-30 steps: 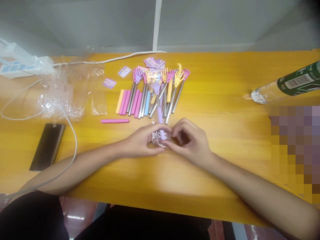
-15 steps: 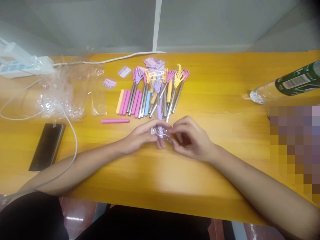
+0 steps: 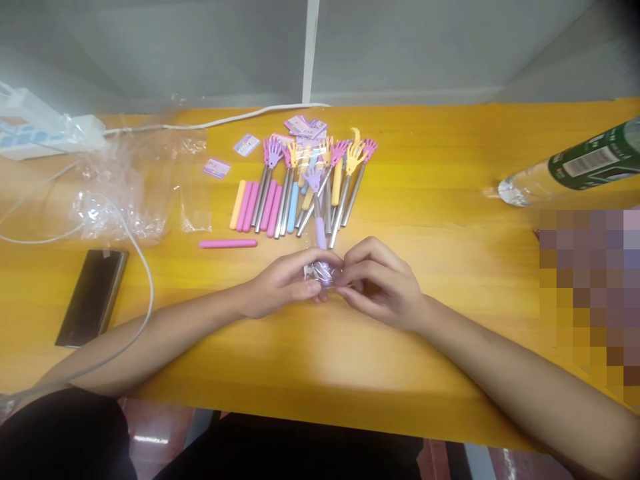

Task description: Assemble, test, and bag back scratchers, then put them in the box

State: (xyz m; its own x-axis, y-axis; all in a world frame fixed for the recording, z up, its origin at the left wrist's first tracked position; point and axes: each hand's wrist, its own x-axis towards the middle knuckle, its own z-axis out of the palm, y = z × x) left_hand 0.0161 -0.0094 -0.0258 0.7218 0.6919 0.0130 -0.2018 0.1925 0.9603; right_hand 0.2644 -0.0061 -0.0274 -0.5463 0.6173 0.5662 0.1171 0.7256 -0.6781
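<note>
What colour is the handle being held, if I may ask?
The handle is light purple, showing best in the head view.

light falls fairly brightly on the bench [image 3: 440, 233], seemingly from above, leaving a broad pale sheen on its near half. at its middle, clear wrap [image 3: 316, 272] between the fingers [image 3: 367, 272] catches small white glints; plastic bags [image 3: 125, 200] toward its left end sparkle too. 1 streak of glare marks the floor [image 3: 153, 423] below it, while the wall [image 3: 410, 53] behind it is dull grey, darkening to black above its right end. print on the cards [image 3: 217, 168] near its back is too soft to read. coarse pixel blocks [image 3: 593, 280] cover 1 patch of its right end.
</note>
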